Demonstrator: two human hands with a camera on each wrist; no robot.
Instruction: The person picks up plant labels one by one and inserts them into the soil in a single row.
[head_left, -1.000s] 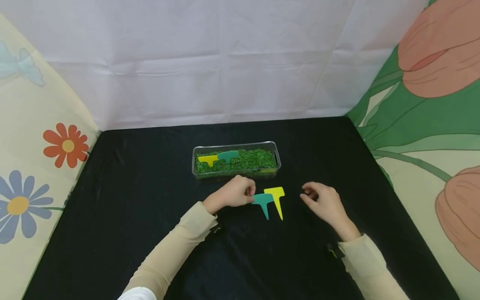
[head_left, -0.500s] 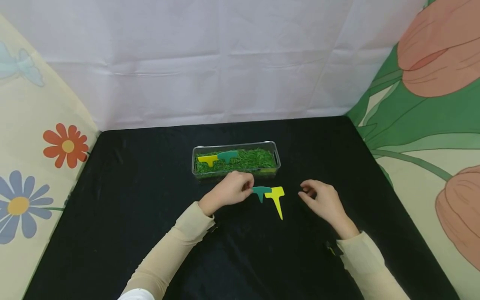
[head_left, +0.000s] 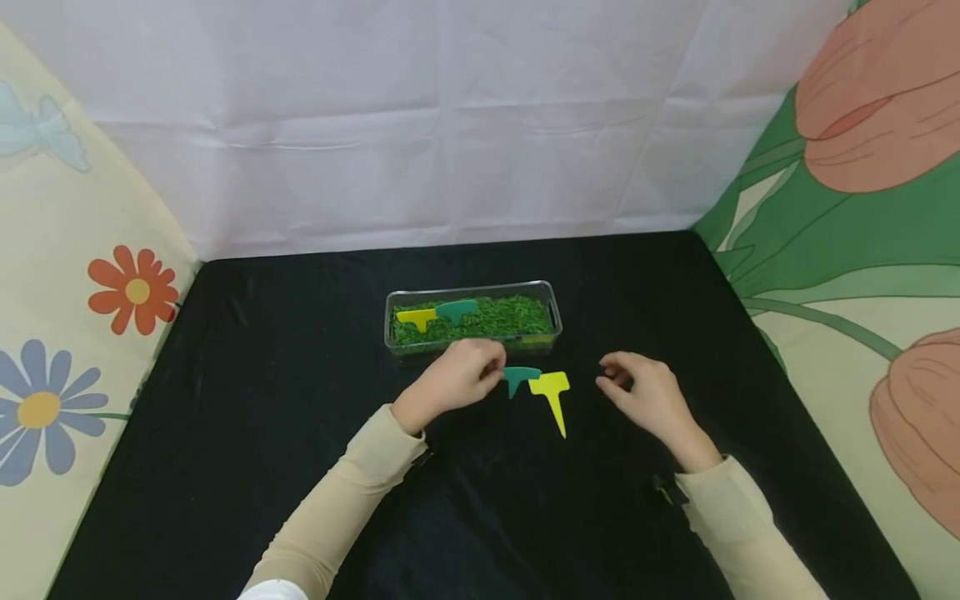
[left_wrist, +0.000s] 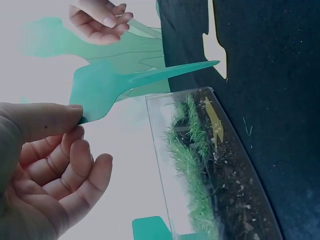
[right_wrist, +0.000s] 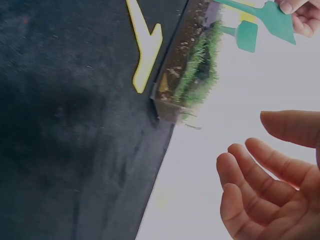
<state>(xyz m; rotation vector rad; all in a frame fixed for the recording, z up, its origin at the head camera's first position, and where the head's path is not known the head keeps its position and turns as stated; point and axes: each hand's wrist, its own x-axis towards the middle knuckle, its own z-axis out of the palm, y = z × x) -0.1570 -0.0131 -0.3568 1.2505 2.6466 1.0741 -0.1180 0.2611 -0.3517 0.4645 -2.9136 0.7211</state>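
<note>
A teal T-shaped plant label (left_wrist: 95,92) is pinched at one edge of its head between thumb and forefinger of my left hand (head_left: 457,375). Its pointed stem sticks out freely in the left wrist view. On the black cloth just right of it lies a yellow plant label (head_left: 551,385), stem toward me. My right hand (head_left: 648,396) is off to the right of that label, fingers loosely bent and holding nothing. Behind my left hand stands a clear plastic box (head_left: 557,312) of soil and grass. Another yellow label (head_left: 416,318) and another teal label (head_left: 456,312) stand side by side in the grass.
Black cloth (head_left: 300,350) covers the table. A white sheet (head_left: 450,125) hangs behind it, with flower-printed panels (head_left: 847,317) along both sides. Through the box's clear wall, a yellow strip (left_wrist: 214,120) shows against the soil.
My left hand has raised the teal label and shifted it slightly left and back, tilting its head. The yellow label on the cloth stays put. My right hand has risen a little.
</note>
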